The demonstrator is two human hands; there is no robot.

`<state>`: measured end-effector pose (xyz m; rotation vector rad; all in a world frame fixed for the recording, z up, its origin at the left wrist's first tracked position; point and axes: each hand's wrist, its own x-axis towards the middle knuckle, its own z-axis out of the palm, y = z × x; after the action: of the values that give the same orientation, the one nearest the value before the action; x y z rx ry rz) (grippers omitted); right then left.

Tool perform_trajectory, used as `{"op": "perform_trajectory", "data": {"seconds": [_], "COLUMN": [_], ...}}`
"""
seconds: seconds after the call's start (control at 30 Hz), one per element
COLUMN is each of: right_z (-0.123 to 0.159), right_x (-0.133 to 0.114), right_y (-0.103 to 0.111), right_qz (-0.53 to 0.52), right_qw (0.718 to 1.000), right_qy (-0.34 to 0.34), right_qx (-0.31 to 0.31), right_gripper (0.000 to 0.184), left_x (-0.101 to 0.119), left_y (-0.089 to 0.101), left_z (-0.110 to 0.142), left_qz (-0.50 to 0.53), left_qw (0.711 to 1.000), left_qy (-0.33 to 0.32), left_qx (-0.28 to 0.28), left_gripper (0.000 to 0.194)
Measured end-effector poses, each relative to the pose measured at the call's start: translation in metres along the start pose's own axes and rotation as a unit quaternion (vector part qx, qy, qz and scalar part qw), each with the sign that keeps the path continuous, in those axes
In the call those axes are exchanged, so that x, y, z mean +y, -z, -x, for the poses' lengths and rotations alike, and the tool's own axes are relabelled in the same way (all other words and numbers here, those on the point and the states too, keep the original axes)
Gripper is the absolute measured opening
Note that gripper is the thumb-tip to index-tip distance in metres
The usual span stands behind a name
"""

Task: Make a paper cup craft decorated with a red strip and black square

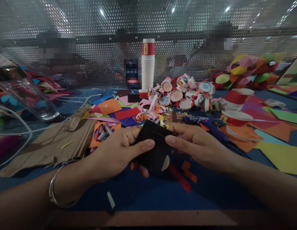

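Between both hands, above the front of the blue table, is a tilted piece of black card [148,156]. My left hand [134,145] is closed on its left side, thumb flat on the face and fingers behind or beneath. With thumb and fingertips, my right hand [186,139] pinches the card's upper right edge. A thin line, a slit or a crease, runs near the top of the card. At its lower right a pale rounded patch [165,163] shows; whether it is part of the card I cannot tell. Below lie a red strip [180,179] and orange scraps [189,172].
Corrugated cardboard [47,143] lies left, near a tilted glass cup [35,95] and white cables [28,127]. Behind my hands are paper scraps, a tall stack of paper cups [147,70] and a pile of cut cup pieces [179,92]. Coloured sheets [280,156] spread right.
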<state>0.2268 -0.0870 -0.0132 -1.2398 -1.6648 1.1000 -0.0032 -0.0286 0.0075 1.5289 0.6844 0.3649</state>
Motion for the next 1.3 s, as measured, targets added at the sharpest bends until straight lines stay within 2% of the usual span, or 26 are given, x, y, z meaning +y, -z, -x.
{"op": "perform_trajectory", "data": {"seconds": [0.3, 0.6, 0.83, 0.93, 1.1, 1.3], "right_z": [0.0002, -0.0019, -0.0013, -0.0024, -0.0042, -0.0041], "right_x": [0.0019, 0.0031, 0.0042, 0.0059, 0.0067, 0.0065], "right_y": [-0.0023, -0.0061, -0.0077, -0.0080, -0.0089, -0.0090], "right_qz": [-0.041, -0.098, -0.133, -0.121, -0.065, -0.029], "right_qw": [0.999, 0.994, 0.989, 0.991, 0.997, 0.999], "right_qy": [-0.023, -0.038, -0.050, -0.036, 0.006, 0.035], "right_qx": [-0.018, -0.040, -0.044, -0.036, -0.027, -0.015], "right_gripper": [0.048, 0.049, 0.046, 0.043, 0.039, 0.040], "left_x": [-0.0022, -0.0032, -0.0036, -0.0043, -0.0066, -0.0045], "left_y": [-0.0017, -0.0046, -0.0068, -0.0061, -0.0070, -0.0096], "left_z": [-0.0039, -0.0028, -0.0038, -0.0038, -0.0039, -0.0063], "left_qz": [0.002, -0.047, -0.029, -0.025, 0.006, 0.045], "left_qw": [1.000, 0.999, 0.999, 0.999, 0.999, 0.998], "left_qy": [0.007, 0.017, 0.021, 0.021, 0.018, 0.021], "left_qx": [-0.001, -0.002, 0.001, 0.001, -0.036, -0.036], "left_gripper": [0.021, 0.030, 0.030, 0.030, 0.028, 0.029]}}
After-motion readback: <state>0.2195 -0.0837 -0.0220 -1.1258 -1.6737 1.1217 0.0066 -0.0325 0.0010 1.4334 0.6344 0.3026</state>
